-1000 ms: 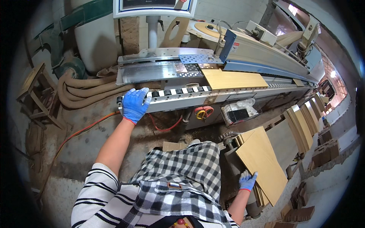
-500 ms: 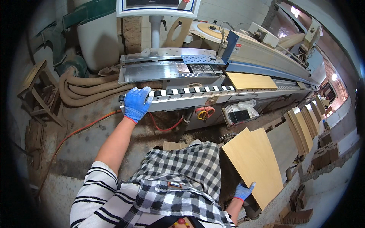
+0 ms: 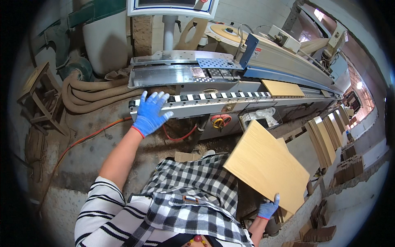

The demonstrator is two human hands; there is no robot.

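My right hand (image 3: 268, 208), in a blue glove, grips the near edge of a light wooden panel (image 3: 263, 164) and holds it tilted up off the stack at my right side. My left hand (image 3: 149, 113), also blue-gloved, hovers with fingers spread just in front of the conveyor end of the long edge-banding machine (image 3: 193, 101). Another light wooden panel (image 3: 282, 88) rides on the machine's track, further to the right.
Thick beige hoses (image 3: 88, 96) and an orange cable (image 3: 92, 136) lie on the dusty floor at left, beside a wooden stool (image 3: 39, 96). More panels (image 3: 329, 138) lean in stacks at right. A control screen (image 3: 173, 7) hangs above the machine.
My right hand has lifted the panel off the stack and swung it up toward the machine. My left hand has come off the conveyor end. The panel on the track moved right.
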